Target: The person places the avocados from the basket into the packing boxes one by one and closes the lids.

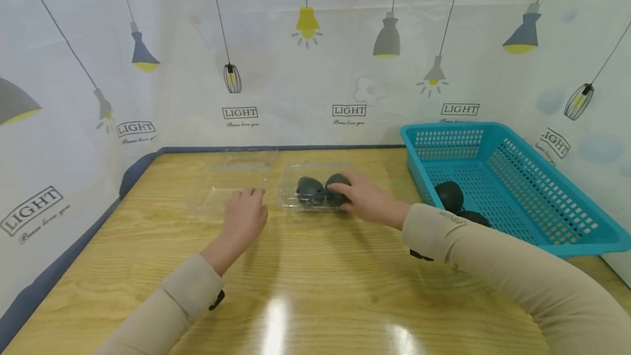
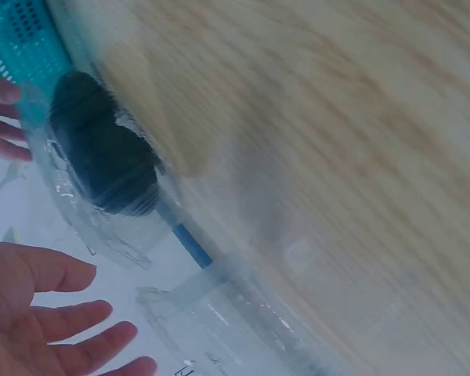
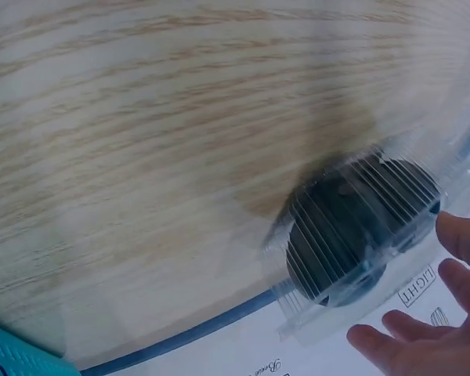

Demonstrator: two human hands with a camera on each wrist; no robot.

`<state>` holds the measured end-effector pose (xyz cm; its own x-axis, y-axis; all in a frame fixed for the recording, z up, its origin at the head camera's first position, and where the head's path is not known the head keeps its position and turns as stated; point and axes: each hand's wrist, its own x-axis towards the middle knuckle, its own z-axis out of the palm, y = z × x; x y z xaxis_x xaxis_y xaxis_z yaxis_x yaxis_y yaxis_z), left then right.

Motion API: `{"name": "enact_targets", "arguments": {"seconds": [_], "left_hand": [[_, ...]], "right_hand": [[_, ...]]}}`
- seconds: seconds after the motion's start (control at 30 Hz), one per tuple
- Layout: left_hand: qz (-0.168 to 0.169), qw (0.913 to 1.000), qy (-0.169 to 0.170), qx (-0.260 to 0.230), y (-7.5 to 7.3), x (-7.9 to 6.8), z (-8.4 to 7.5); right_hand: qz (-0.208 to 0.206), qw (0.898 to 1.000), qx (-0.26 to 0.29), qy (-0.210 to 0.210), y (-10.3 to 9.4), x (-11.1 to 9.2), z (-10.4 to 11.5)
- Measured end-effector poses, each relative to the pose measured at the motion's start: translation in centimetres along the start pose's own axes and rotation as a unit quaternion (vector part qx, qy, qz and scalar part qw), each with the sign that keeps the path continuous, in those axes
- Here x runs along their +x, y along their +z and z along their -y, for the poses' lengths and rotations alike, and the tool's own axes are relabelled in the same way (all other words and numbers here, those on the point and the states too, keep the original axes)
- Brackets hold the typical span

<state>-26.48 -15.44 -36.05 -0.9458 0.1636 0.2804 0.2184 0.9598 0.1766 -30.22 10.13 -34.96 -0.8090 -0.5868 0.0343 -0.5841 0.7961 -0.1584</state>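
In the head view, a clear plastic box [image 1: 291,197] stands on the table with two dark avocados in it, a left one [image 1: 309,190] and a right one [image 1: 337,197]. My right hand [image 1: 367,197] is over the box's right end, thumb and fingers spread around the right avocado. The right wrist view shows those fingers parted beside the ribbed box wall [image 3: 352,219]. To the left lies more clear plastic packaging [image 1: 207,199]. My left hand [image 1: 245,213] hovers near its right edge, its fingers loosely bent and holding nothing in the left wrist view.
A turquoise perforated basket [image 1: 419,171] stands at the right, with dark avocados [image 1: 448,197] at its near left side. A wall sheet printed with lamps [image 1: 315,70] hangs behind the wooden table [image 1: 315,278].
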Motion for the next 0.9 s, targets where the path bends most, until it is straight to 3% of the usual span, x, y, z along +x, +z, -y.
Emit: {"name": "enact_targets", "arguments": {"seconds": [0.07,0.27,0.6,0.8,0.9], "left_hand": [[0.000,0.9993,0.000,0.038,0.1,-0.2,0.3],[0.042,0.9957,-0.009,0.082,0.5,-0.2,0.8],[0.059,0.9945,-0.003,0.086,0.5,-0.1,1.1],[0.056,0.9950,-0.001,0.083,0.6,-0.2,1.2],[0.059,0.9945,-0.004,0.086,0.6,-0.2,1.2]], "right_hand": [[0.010,1.000,-0.015,-0.015,0.3,0.0,0.0],[0.015,1.000,-0.010,-0.022,0.7,0.3,-0.1],[-0.002,1.000,-0.015,-0.019,0.7,2.4,-0.8],[-0.005,1.000,0.025,0.004,1.1,4.1,-1.9],[-0.028,0.998,0.059,0.007,1.3,4.9,-2.3]]}}
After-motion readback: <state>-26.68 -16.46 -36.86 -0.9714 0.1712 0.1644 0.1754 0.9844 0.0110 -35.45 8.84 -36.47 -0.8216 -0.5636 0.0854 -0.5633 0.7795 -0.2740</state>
